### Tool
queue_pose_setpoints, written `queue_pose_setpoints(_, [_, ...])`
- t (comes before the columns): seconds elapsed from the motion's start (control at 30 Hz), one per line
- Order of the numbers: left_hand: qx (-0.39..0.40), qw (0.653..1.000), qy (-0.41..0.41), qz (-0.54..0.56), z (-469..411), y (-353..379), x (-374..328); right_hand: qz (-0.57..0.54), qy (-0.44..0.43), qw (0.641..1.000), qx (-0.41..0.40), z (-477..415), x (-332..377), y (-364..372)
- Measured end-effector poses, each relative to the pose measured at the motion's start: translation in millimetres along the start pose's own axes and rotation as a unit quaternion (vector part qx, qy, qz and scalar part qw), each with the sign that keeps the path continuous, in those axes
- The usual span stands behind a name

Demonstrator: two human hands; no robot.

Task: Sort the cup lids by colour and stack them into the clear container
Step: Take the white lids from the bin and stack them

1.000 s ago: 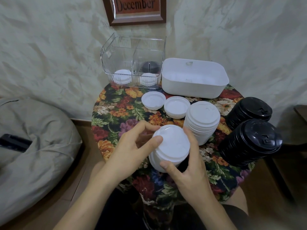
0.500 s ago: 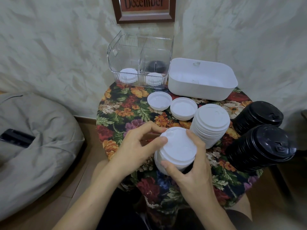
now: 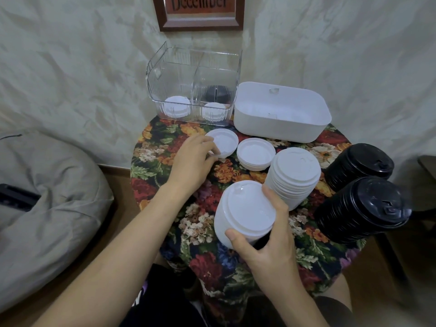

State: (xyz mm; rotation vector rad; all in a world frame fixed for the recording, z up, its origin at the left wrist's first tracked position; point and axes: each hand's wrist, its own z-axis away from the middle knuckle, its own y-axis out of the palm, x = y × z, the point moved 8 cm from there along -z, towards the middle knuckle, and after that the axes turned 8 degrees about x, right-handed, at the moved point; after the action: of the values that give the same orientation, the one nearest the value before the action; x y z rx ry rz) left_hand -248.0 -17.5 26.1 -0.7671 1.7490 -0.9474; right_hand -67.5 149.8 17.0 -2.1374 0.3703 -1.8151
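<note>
Head view is showing a grey beanbag (image 3: 47, 208) lying on the floor, left of the container (image 3: 195, 74) and nearer the person. A floral tabletop (image 3: 155, 149) is carrying the clear container at its far edge, by the wall. A white bin (image 3: 280, 123) is sitting just right of the container. Two black stacks (image 3: 358, 166) of lids are leaning well right of the container, one nearer than the other. A white stack (image 3: 292, 175) is standing in front of the container's right end.

The right hand (image 3: 266, 244) is gripping a held stack (image 3: 243, 213) of white lids well in front of the container, with the thumb on its near side and the fingers on its far side. The left hand (image 3: 191, 161) is reaching just in front of the container, its fingertips pinching the near rim of a single lid (image 3: 225, 142). A low pile (image 3: 256, 153) of white lids is lying just right of that lid.

Inside the container, white lids (image 3: 177, 107) are lying at the left and at the front right, and black lids (image 3: 217, 93) are sitting behind the latter.
</note>
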Motion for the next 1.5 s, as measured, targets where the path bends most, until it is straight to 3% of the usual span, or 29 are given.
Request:
queue_pose_setpoints(0.13, [-0.031, 0.977, -0.046, 0.208, 24.2, -27.4, -1.8, 0.003, -0.001, 1.0, 0.001, -0.2, -0.5, -0.7])
queue_pose_setpoints(0.2, [-0.028, 0.922, -0.062, 0.382, 43.9, -40.3, -10.0, 0.006, -0.002, 1.0, 0.002, 0.3, -0.7, -0.1])
queue_pose_setpoints(0.3, [0.006, 0.791, -0.082, 0.606, 71.7, -51.8, -27.3, 0.01, -0.006, 1.0, 0.0, 0.9, -0.1, -0.3])
queue_pose_setpoints(0.37, [0.042, 0.746, -0.083, 0.659, 84.7, -55.9, -38.2, 0.012, -0.008, 1.0, -0.001, 0.8, 1.0, -0.1])
queue_pose_setpoints(0.43, [0.074, 0.728, -0.087, 0.676, 92.1, -56.1, -47.9, 0.01, -0.01, 1.0, -0.005, 0.6, 2.3, -0.4])
queue_pose_setpoints(0.5, [0.092, 0.748, -0.09, 0.651, 95.3, -53.5, -54.6, 0.009, -0.01, 1.0, -0.009, 0.5, 3.5, -1.3])
queue_pose_setpoints(0.63, [0.102, 0.837, -0.059, 0.535, 92.1, -51.3, -62.9, 0.007, -0.009, 1.0, -0.005, -0.4, 5.6, -1.3])
queue_pose_setpoints(0.87, [0.142, 0.892, 0.008, 0.43, 85.2, -46.0, -79.1, 0.005, 0.001, 1.0, 0.004, -1.4, 8.3, -1.2])
queue_pose_setpoints(1.03, [0.195, 0.901, 0.036, 0.386, 91.8, -29.6, -85.9, -0.009, 0.015, 1.0, 0.004, -1.8, 5.5, -1.8])
queue_pose_setpoints(1.13, [0.185, 0.901, 0.04, 0.392, 90.6, -29.2, -86.4, -0.033, 0.014, 0.999, -0.003, -2.3, 6.5, -3.7])
queue_pose_setpoints(1.5, [0.182, 0.853, 0.018, 0.489, 93.3, -13.5, -88.8, -0.016, -0.025, 1.0, -0.005, -0.7, 7.8, -1.5])
